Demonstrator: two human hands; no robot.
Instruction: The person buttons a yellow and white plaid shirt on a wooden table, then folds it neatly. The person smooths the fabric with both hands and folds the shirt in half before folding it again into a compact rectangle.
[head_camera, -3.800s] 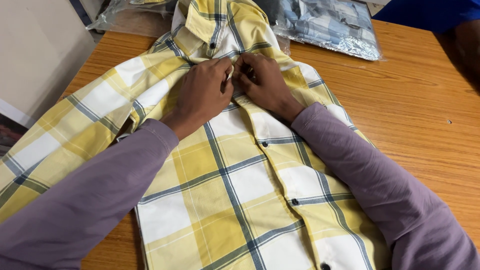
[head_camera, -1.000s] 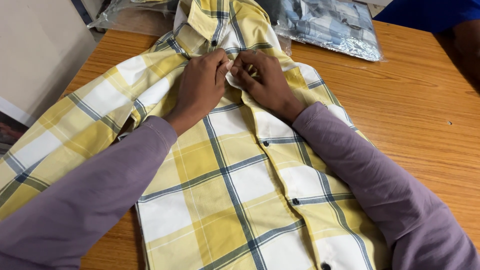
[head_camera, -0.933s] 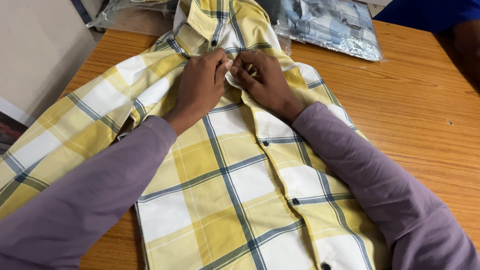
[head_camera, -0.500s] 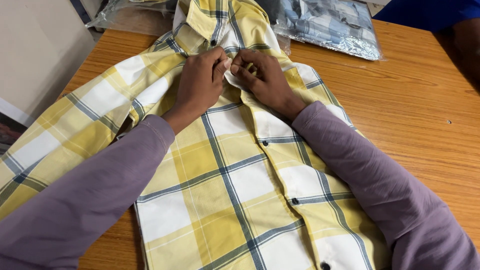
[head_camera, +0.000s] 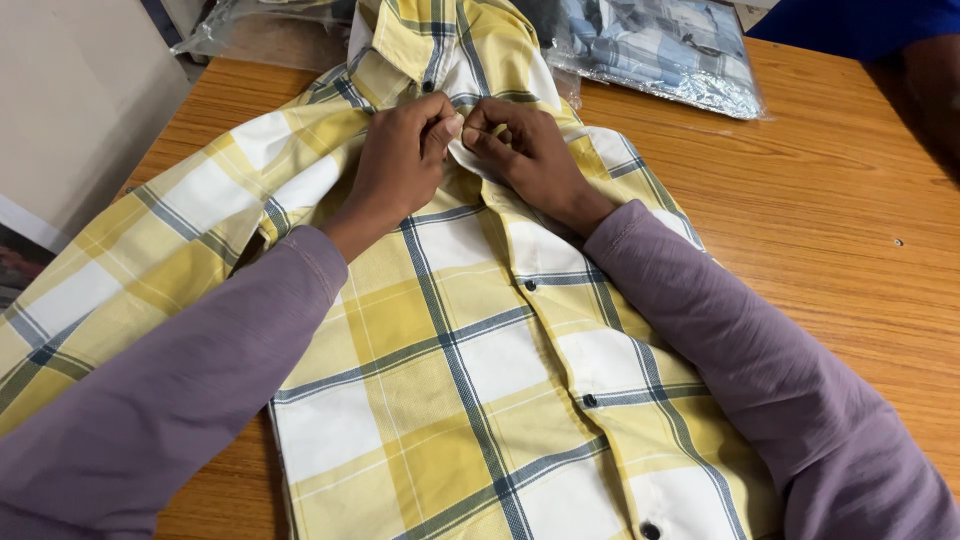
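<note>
Shirt (head_camera: 470, 360) lies flat, collar pointing away; both hands (head_camera: 400, 160) pinch its placket

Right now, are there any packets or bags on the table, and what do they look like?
Clear plastic bag: at the table's far edge, right of the shirt collar; flat, shiny and crinkled, with a folded blue-and-white checked garment inside.
Second clear plastic bag: at the far edge, left of the collar; crumpled, contents too unclear to tell.
No labels, signs or screens show.

Head cam, looks steeply down, close over wooden table (head_camera: 830, 230).
</note>
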